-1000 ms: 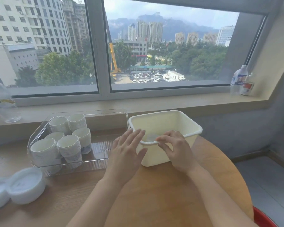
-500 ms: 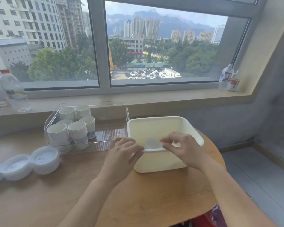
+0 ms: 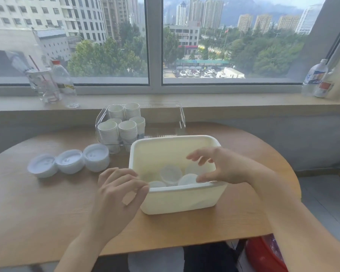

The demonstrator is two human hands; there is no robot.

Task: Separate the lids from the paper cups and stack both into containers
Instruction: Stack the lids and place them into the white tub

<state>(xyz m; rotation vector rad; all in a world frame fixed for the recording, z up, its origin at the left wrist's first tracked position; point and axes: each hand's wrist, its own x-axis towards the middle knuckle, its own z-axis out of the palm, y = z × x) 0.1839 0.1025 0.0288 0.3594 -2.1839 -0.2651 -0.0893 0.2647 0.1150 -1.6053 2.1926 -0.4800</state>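
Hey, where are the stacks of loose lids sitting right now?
In the head view, three lid stacks sit in a row on the wooden table, left of the cream tub and in front of the clear tray of cups.

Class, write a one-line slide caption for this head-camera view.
Both open hands, left hand and right hand, hover at a cream tub of lidded cups.

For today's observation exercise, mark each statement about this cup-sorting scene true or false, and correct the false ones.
1. The stacked paper cups stand in a clear container. True.
2. The cream tub holds lidded cups. True.
3. Three piles of lids sit inside the tub. False: they lie on the table, left of it.
4. The right hand grips a bottle. False: it hovers over the tub, holding nothing.
5. The left hand is at the tub's near left corner. True.
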